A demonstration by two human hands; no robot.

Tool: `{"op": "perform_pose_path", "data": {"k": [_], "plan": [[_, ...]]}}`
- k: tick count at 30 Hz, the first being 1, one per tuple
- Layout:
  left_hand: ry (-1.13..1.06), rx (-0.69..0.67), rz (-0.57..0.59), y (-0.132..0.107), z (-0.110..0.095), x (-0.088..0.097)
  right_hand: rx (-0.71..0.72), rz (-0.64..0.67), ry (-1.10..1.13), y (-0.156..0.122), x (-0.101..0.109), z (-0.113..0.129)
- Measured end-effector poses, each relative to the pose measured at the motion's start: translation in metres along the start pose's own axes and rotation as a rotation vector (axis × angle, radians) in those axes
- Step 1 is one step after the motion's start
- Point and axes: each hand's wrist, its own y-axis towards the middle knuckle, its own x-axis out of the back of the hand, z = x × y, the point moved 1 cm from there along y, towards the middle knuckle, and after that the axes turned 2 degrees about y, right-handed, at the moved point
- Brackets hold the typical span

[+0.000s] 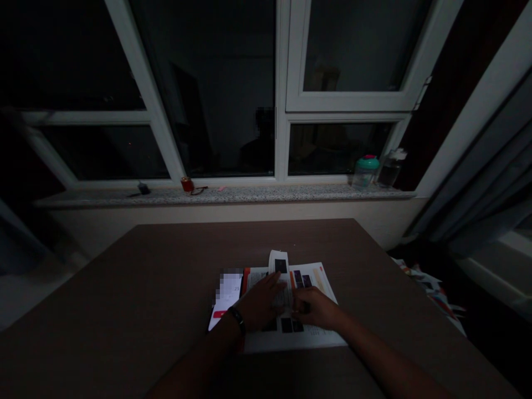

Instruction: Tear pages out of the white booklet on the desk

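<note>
An open magazine [322,277] with printed pictures lies on the brown table. A narrow strip of white printed paper [277,259], perhaps a folded page, runs up its middle and past its top edge. My left hand [264,299], a dark band on its wrist, rests on this strip with fingers stretched out. At the strip's right edge my right hand [313,307] has its fingers curled in a pinch; what lies between them is too dark to make out. A lit phone [226,299] lies left of the magazine, beside my left wrist.
Beyond the brown table [187,249] runs a speckled windowsill [249,194] under dark windows. It holds a green-lidded bottle [364,170], a clear bottle [390,168], a small red jar [187,184] and a small dark bottle [143,188]. Colourful papers [432,291] lie beyond the table's right edge.
</note>
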Motion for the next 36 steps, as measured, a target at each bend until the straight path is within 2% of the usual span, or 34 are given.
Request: {"op": "perform_pose_path", "data": {"k": [3, 8, 11, 14, 17, 20, 25, 32, 36], "plan": [[-0.038, -0.004, 0.042, 0.000, 0.006, 0.000, -0.036, -0.034, 0.006, 0.002, -0.001, -0.003], [-0.130, -0.025, 0.089, -0.001, 0.018, 0.001, -0.058, -0.190, -0.031, 0.007, 0.001, -0.012], [-0.166, -0.028, 0.128, -0.002, 0.021, 0.002, -0.055, -0.213, -0.063, 0.010, 0.003, -0.016], [-0.145, 0.002, 0.118, -0.001, 0.016, 0.002, -0.058, -0.213, -0.080, 0.010, 0.005, -0.016], [-0.074, 0.016, 0.035, 0.000, 0.002, 0.001, -0.026, -0.202, -0.127, 0.009, 0.007, -0.010], [0.027, 0.045, -0.042, 0.001, -0.012, -0.002, 0.043, -0.134, -0.196, 0.005, 0.008, 0.000], [0.071, 0.043, -0.052, 0.001, -0.018, -0.005, 0.152, -0.027, -0.206, 0.003, 0.006, 0.006], [0.055, 0.079, 0.003, 0.002, -0.021, 0.005, 0.122, -0.193, -0.238, 0.016, 0.006, -0.012], [0.066, 0.076, 0.006, 0.002, -0.021, 0.005, 0.116, -0.171, -0.214, 0.014, 0.005, -0.010]]}}
